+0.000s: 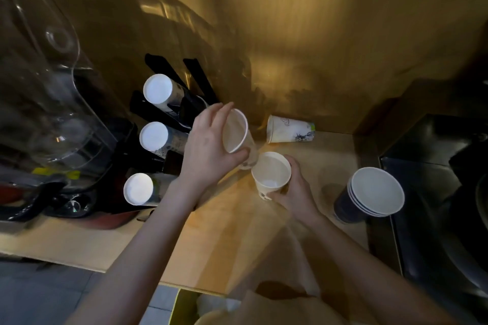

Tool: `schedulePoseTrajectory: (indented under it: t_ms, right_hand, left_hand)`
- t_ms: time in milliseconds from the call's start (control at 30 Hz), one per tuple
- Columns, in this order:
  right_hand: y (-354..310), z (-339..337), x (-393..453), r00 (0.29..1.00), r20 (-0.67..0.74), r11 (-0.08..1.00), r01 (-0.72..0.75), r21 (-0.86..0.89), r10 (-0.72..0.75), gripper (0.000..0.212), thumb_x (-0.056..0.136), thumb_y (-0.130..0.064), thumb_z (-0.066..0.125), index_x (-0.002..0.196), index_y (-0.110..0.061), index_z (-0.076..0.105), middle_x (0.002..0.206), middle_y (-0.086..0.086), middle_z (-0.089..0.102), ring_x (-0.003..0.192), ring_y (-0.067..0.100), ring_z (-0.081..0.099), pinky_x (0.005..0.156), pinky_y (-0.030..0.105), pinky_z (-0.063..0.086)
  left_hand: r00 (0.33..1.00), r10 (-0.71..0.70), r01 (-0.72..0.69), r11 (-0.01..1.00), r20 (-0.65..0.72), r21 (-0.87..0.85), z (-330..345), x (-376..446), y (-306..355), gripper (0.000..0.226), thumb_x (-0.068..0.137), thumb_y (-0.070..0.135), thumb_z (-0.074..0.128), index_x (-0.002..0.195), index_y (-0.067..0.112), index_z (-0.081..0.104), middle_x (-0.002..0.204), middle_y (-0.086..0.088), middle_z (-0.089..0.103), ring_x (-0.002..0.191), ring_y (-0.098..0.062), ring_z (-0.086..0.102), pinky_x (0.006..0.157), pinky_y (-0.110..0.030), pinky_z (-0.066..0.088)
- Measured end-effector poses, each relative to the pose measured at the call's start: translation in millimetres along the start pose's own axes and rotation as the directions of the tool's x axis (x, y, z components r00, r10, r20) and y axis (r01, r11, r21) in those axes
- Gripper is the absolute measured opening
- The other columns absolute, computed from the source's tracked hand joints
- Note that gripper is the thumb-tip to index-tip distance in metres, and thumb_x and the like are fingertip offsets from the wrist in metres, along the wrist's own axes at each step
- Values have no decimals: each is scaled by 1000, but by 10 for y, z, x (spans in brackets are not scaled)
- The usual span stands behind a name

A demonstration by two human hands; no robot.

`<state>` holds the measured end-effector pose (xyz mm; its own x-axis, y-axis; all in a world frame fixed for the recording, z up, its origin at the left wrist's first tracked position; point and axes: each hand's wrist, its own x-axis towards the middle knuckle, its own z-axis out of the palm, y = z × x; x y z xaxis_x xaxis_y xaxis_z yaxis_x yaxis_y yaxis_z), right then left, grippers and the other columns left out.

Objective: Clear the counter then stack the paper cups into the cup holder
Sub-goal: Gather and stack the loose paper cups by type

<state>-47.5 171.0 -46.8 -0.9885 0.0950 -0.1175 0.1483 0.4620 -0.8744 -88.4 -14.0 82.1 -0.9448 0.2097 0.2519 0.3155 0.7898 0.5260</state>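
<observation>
My left hand [208,148] grips a white paper cup [235,130], tilted with its mouth facing me, just above and left of a second cup. My right hand [293,187] holds that second white paper cup [270,173] upright on the wooden counter [211,240]. Another printed white cup [289,129] lies on its side by the back wall. A short stack of dark blue cups [369,195] stands at the right. The black cup holder [169,116] at the left carries three columns of inverted cups, their white bottoms [158,88] showing.
A clear blender jar on a dark base [52,103] fills the left side. A dark steel sink [443,192] borders the counter on the right. A yellowish wall rises behind. Below the counter's front edge is a bin with pale paper [219,309].
</observation>
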Motion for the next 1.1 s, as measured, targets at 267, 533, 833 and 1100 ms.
schedulePoseTrajectory:
  t_ms: [267, 533, 833, 1100]
  right_hand:
    - [37, -6, 5, 999, 11, 999, -32, 34, 32, 93, 60, -13, 81, 133, -31, 27, 122, -5, 54, 111, 17, 52, 90, 35, 46]
    - [16, -24, 21, 999, -8, 999, -42, 30, 42, 94, 60, -14, 83, 137, -23, 28, 114, -14, 47, 104, 3, 47, 77, 6, 39]
    - [97, -35, 83, 997, 13, 997, -75, -23, 76, 84, 59, -17, 83, 130, -23, 39, 126, -3, 56, 113, 16, 55, 89, 26, 43]
    - [-160, -374, 279, 951, 251, 921, -75, -381, 181, 47, 78, -9, 65, 123, -12, 53, 126, 11, 59, 113, 25, 55, 88, 29, 42]
  left_hand:
    - [981, 158, -156, 987, 108, -28, 220, 40, 301, 85, 62, 37, 73, 136, 20, 35, 142, -11, 37, 131, -27, 34, 105, -40, 34]
    - [914, 125, -169, 982, 385, 84, 856, 80, 181, 85, 67, 36, 72, 139, 25, 28, 148, -8, 29, 136, -26, 26, 108, -42, 31]
    - [878, 114, -109, 993, 464, -39, 1185, -73, -147, 88, 59, 41, 79, 132, 13, 39, 151, -13, 27, 138, -29, 27, 111, -47, 30]
    - [904, 125, -82, 989, 408, -120, 1227, -47, -212, 64, 54, 26, 84, 109, 11, 54, 145, -9, 35, 128, -29, 42, 100, -46, 43]
